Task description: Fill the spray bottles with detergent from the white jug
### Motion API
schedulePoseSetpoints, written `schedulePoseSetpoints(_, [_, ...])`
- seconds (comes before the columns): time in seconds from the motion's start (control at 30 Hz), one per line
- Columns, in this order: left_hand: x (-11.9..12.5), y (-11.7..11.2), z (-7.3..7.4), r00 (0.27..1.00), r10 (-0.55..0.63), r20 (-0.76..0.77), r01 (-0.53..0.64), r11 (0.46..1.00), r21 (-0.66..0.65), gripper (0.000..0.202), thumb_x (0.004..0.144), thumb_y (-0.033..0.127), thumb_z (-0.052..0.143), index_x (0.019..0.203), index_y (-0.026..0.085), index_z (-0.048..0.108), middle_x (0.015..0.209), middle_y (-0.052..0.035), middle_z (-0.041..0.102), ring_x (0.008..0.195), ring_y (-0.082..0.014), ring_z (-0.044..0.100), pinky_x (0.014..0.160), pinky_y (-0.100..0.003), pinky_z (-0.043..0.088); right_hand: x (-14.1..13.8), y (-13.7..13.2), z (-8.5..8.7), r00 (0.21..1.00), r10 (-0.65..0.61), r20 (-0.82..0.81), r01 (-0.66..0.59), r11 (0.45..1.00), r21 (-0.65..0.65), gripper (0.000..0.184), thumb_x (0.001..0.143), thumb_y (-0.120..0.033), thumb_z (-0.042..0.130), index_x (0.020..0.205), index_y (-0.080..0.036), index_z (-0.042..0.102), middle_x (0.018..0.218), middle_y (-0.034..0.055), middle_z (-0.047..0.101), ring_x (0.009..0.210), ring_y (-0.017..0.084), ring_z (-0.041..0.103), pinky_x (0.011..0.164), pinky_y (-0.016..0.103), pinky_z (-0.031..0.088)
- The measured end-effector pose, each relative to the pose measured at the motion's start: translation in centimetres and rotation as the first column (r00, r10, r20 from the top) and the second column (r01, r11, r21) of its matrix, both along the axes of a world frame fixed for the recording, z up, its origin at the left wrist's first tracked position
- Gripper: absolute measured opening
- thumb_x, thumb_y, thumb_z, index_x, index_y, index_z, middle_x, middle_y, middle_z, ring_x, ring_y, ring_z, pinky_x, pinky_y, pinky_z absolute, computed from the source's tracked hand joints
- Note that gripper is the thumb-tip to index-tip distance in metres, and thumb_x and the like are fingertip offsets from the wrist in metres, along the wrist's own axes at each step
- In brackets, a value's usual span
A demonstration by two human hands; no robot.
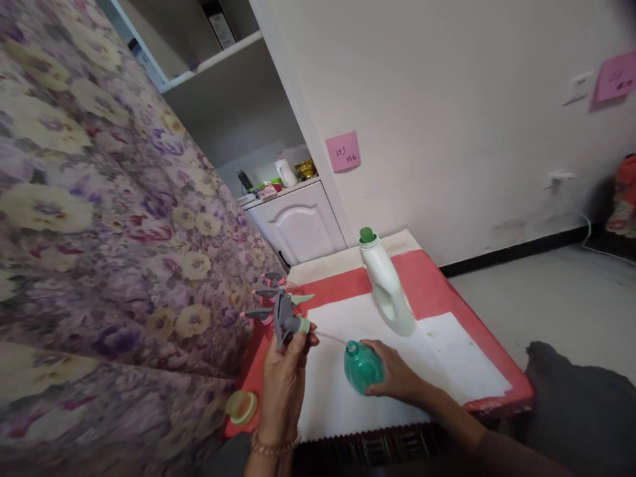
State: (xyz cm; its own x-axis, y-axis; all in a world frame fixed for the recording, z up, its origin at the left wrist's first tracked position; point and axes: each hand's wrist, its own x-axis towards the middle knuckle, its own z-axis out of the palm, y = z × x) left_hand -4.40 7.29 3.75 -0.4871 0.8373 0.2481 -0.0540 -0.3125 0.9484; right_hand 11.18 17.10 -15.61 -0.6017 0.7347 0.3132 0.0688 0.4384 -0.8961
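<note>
My left hand [284,377] is raised and closed on a grey spray-trigger head [284,317] with a pale green collar; its thin tube slants down toward the mouth of a small green bottle [362,366]. My right hand [397,374] is wrapped round that green bottle, which stands on a white sheet [447,358] on a red table [432,278]. A white jug with a green spout [385,281] stands upright on the table behind the bottle.
A floral-patterned bedspread [99,232] fills the left. A pale green lid [242,406] lies at the table's left edge. A white cabinet [298,222] with small items on top stands behind. A pink note [342,151] sticks on the wall. Grey floor lies at the right.
</note>
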Motion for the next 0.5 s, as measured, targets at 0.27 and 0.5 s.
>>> schedulePoseSetpoints(0.27, [0.8,1.7,-3.9,0.966,-0.033,-0.257,-0.005,0.989,-0.146,0.030,0.076,0.036,0.074,0.099,0.019,0.064,0.090,-0.0006,0.067,0.082,-0.0150,0.062,0.080,-0.028,0.050,0.1,-0.1,0.7,1.000,0.005,-0.013,-0.005,1.000,0.015,0.096,0.049,-0.038,0.088,0.135,-0.026,0.048,0.131,0.0113,0.059,0.121,0.037,0.054,0.103,0.053,0.039])
schedulePoseSetpoints(0.5, [0.9,2.9,-8.7,0.924,-0.079,-0.374,-0.024,0.965,-0.263,0.032,0.070,0.038,0.076,0.093,0.019,0.064,0.082,-0.0001,0.067,0.079,-0.0176,0.060,0.071,-0.026,0.047,-0.2,0.0,0.5,0.999,-0.002,0.034,0.001,1.000,0.020,0.098,0.048,-0.030,0.089,0.136,-0.021,0.046,0.134,0.0146,0.056,0.122,0.037,0.052,0.105,0.052,0.037])
